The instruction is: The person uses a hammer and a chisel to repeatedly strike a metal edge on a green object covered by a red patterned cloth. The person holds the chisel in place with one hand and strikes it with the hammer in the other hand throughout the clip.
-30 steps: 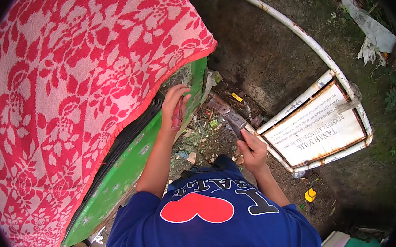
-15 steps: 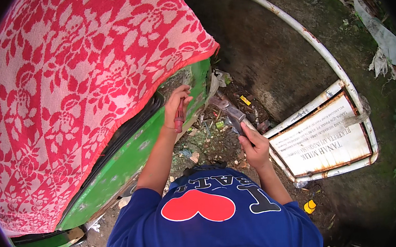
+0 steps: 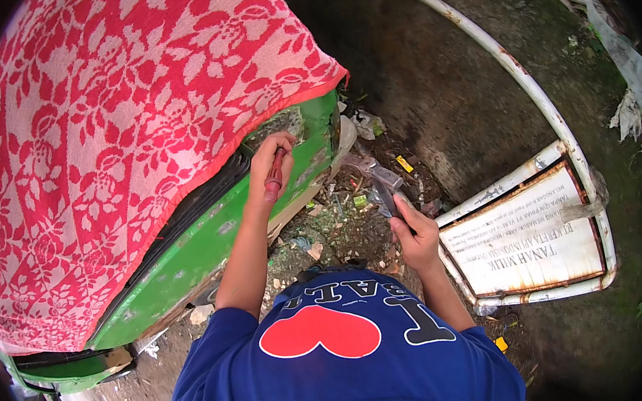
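Observation:
My left hand (image 3: 268, 159) is closed around a screwdriver with a reddish, see-through handle (image 3: 274, 178). The handle's butt points back toward me. The screwdriver's shaft and tip are hidden by my fingers. This hand is at a worn, grey-patched part of a green painted panel (image 3: 221, 236), below the hem of a red and pink floral towel (image 3: 139, 132). In my right hand (image 3: 418, 236) I grip the dark handle of a hammer, thumb along it. Its worn grey metal head (image 3: 377, 173) is to the right of the screwdriver, apart from it, above the littered ground.
A rusty white tube frame (image 3: 520, 72) with a white sign panel (image 3: 530, 236) lies to the right. Litter and rubble (image 3: 338, 222) cover the ground between my hands. A yellow object (image 3: 501, 344) lies at lower right, and a pale torn sheet (image 3: 624, 59) at far right.
My left hand has shifted slightly left, and the screwdriver handle now leans more. The hammer has moved a little right and toward me. The whole view has shifted slightly.

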`<state>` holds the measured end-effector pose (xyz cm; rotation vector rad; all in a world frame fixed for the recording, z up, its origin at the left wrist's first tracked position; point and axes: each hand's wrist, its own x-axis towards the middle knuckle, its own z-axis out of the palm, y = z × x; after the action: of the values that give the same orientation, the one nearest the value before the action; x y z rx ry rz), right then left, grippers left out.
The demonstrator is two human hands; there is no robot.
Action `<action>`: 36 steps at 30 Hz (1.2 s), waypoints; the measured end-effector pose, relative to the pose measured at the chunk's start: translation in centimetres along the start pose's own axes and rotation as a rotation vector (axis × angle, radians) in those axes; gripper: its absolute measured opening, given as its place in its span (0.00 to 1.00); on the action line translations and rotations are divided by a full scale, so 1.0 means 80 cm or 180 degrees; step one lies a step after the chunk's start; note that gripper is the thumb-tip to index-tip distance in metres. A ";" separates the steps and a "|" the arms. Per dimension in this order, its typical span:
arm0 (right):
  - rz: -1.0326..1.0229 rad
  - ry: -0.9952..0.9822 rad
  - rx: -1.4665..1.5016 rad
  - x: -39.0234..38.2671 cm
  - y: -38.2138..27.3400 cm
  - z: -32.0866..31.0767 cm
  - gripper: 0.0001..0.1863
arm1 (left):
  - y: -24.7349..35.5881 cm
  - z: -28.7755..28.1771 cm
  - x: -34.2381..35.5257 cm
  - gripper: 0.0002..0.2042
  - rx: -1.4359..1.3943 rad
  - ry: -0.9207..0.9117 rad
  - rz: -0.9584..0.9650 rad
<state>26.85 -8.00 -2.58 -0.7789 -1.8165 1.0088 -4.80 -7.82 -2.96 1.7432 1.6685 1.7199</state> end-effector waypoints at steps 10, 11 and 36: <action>0.0035 -0.0262 0.0096 0.005 0.011 -0.022 0.22 | 0.023 0.015 0.016 0.09 0.0351 -0.0094 0.0341; 0.0016 -0.0277 0.0081 0.006 0.011 -0.024 0.22 | 0.020 0.014 0.016 0.09 0.0418 -0.0094 0.0344; 0.0114 -0.0152 0.0102 0.006 0.020 -0.028 0.22 | 0.023 0.034 0.022 0.06 -0.0212 -0.0493 0.0097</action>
<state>28.88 -6.13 -3.22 -0.7763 -1.8282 1.0856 -2.18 -5.66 -1.39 1.8289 1.5107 1.5886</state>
